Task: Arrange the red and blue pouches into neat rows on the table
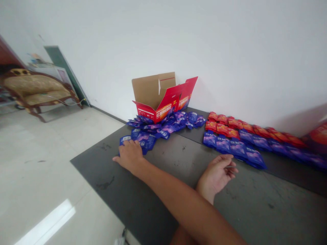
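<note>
My right hand [129, 156] lies flat and palm down at the left end of the dark mat [176, 160], its fingers spread over the edge of a heap of blue foil sachets [146, 140]. I can't tell whether it is gripping one or only resting there. My left hand [216, 175] sits off to the right, under that arm, half open with the palm turned up, and I can make out nothing held in it (a thin grey sliver by the fingers is too small to tell). Nearest it runs a row of blue sachets [235, 148], with red sachets [222, 126] farther off. They look light, soft and slick, so a pinch on a flat sealed edge should suit. Beyond the heap stands an open cardboard carton [146, 90], its red flap [163, 110] printed in Chinese, seemingly 红枣枸杞; the sachet print is too small to read.
</note>
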A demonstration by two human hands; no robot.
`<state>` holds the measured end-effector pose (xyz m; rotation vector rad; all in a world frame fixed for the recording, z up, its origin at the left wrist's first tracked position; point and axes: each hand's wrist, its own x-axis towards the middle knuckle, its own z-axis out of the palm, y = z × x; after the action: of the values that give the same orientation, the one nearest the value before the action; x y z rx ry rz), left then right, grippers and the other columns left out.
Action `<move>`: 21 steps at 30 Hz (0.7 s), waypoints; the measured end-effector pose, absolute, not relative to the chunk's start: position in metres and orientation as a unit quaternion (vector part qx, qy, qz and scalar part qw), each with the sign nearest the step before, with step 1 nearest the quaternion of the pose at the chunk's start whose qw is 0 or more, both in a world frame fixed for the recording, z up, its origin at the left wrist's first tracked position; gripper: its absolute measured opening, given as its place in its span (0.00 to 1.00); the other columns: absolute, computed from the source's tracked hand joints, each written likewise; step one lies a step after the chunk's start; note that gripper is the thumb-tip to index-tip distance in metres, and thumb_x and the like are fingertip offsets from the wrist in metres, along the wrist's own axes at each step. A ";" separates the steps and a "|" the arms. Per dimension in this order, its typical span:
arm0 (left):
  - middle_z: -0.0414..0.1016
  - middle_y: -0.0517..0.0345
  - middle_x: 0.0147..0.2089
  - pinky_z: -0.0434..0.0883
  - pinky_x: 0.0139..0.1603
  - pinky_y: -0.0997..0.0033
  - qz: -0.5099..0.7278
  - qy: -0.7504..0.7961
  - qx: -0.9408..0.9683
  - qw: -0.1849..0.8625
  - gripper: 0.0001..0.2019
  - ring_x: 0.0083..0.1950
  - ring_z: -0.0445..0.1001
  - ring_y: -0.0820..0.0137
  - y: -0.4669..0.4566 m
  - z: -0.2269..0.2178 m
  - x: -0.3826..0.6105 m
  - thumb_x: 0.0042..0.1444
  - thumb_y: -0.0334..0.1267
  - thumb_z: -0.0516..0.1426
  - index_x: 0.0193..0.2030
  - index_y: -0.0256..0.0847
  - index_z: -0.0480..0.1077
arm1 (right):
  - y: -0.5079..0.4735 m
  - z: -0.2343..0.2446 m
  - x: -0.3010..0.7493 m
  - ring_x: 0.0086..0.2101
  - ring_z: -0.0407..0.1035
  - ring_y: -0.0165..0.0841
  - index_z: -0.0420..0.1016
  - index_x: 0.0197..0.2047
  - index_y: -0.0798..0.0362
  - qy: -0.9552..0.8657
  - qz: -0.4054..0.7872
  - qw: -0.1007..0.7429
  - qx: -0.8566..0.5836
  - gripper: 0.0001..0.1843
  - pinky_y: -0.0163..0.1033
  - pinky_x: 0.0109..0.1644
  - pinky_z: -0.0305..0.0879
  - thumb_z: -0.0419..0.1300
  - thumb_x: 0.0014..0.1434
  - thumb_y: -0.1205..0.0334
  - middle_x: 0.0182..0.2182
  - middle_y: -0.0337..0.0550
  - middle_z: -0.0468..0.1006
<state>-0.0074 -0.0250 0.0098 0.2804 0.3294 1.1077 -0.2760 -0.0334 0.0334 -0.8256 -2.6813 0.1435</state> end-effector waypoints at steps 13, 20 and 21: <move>0.72 0.57 0.33 0.62 0.29 0.74 0.510 0.154 0.130 0.836 0.14 0.28 0.72 0.75 -0.025 0.005 -0.002 0.49 0.36 0.68 0.43 0.38 0.75 | -0.061 0.038 -0.243 0.53 0.69 0.42 0.77 0.54 0.47 -0.954 0.098 0.176 -0.223 0.21 0.48 0.56 0.64 0.62 0.63 0.46 0.52 0.46 0.77; 0.71 0.59 0.34 0.63 0.30 0.75 0.519 0.133 0.129 0.835 0.16 0.29 0.71 0.77 -0.023 0.001 -0.003 0.49 0.38 0.69 0.44 0.39 0.75 | -0.065 0.036 -0.247 0.52 0.69 0.45 0.76 0.53 0.57 -0.947 0.074 0.142 -0.280 0.33 0.49 0.57 0.63 0.56 0.63 0.34 0.49 0.56 0.77; 0.71 0.59 0.34 0.62 0.30 0.75 0.517 0.135 0.132 0.835 0.16 0.29 0.71 0.77 -0.024 0.002 -0.003 0.49 0.38 0.70 0.44 0.39 0.75 | -0.066 0.038 -0.249 0.51 0.70 0.44 0.76 0.52 0.58 -0.951 0.069 0.130 -0.272 0.31 0.49 0.57 0.63 0.56 0.65 0.37 0.48 0.55 0.78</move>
<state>-0.0032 -0.0235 0.0016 0.2794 0.2869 1.0953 -0.2494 -0.0663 0.0380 -0.7912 -2.7631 0.2001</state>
